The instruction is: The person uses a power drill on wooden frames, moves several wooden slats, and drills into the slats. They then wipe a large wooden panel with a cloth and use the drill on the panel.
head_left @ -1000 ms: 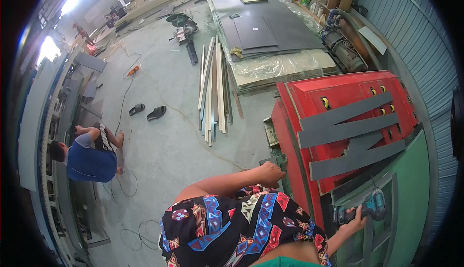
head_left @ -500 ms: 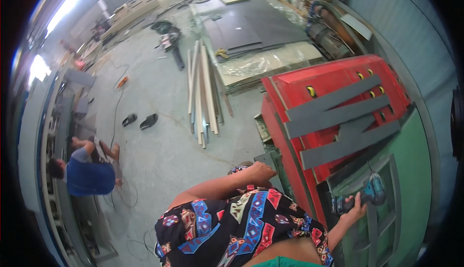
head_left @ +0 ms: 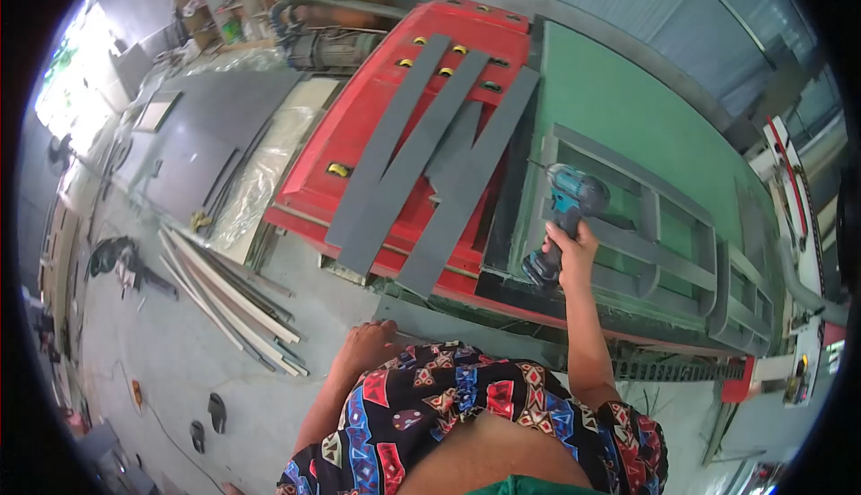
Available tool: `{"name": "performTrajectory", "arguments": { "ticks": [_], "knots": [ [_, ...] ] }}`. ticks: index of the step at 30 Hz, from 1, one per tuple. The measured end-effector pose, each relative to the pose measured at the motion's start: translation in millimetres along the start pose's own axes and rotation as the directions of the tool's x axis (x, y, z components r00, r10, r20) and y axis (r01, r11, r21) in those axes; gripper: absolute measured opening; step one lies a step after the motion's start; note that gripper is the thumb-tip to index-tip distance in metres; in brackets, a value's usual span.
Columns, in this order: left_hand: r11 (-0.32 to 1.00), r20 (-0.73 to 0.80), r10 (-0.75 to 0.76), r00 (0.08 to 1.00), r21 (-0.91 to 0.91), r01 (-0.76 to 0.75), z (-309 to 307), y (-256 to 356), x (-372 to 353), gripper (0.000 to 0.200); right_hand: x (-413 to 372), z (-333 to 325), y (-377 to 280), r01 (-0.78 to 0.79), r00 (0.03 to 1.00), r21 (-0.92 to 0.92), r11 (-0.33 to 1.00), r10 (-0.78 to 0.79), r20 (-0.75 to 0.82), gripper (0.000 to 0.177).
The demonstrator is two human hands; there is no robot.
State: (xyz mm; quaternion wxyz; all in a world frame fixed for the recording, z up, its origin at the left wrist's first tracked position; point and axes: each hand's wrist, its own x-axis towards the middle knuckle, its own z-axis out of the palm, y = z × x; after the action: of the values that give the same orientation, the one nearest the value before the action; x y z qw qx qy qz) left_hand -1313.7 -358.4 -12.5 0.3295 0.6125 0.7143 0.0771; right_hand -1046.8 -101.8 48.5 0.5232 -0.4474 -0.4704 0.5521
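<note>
A teal and black cordless drill (head_left: 578, 192) is gripped by its handle in my right hand (head_left: 574, 248), above the green bed and beside a grey slatted frame (head_left: 628, 165). The drill's thin bit points left, toward the grey strips. My left hand (head_left: 366, 347) is low by my waist with its fingers curled together, near a grey ledge (head_left: 430, 317); whatever may be in it is hidden. Ahead, long grey strips (head_left: 430, 159) lie slanted over a red machine cover (head_left: 359, 118), with a short notched grey piece (head_left: 453, 154) between them.
A second grey frame (head_left: 743, 298) lies to the right, near a white machine beam (head_left: 789, 190). On the floor at left are pale long strips (head_left: 233, 302), sandals (head_left: 216, 412) and a cable. Dark sheets (head_left: 197, 127) are stacked behind, near a motor (head_left: 332, 49).
My view has turned right, so the red cover and green bed now sit in the middle. The drill is still in my right hand. The person seated at left is out of sight.
</note>
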Motion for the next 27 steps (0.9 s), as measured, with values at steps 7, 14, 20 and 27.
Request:
{"name": "performTrajectory", "arguments": {
  "ticks": [7,14,20,27],
  "knots": [
    [1.000,-0.017,-0.030,0.999,0.003,0.030,-2.3,-16.5,5.8,0.044,28.4,-15.8,-13.5,0.090,0.993,-0.087,0.992,-0.097,-0.072,0.018],
    [0.999,-0.071,-0.043,0.997,-0.001,0.043,-18.7,-35.2,7.2,0.041,57.5,-23.5,-33.2,0.091,0.976,-0.106,0.990,-0.110,-0.189,0.016],
    [1.000,-0.034,-0.011,0.999,0.017,0.011,-24.9,-41.8,19.8,0.044,54.2,-12.4,-31.9,0.069,0.975,-0.094,0.993,-0.087,-0.206,0.015],
    [0.998,-0.037,0.042,0.998,-0.037,-0.043,-27.2,-30.8,31.5,0.047,40.6,11.3,-27.7,0.011,0.996,-0.064,0.998,-0.017,-0.086,0.017]
  ]
}}
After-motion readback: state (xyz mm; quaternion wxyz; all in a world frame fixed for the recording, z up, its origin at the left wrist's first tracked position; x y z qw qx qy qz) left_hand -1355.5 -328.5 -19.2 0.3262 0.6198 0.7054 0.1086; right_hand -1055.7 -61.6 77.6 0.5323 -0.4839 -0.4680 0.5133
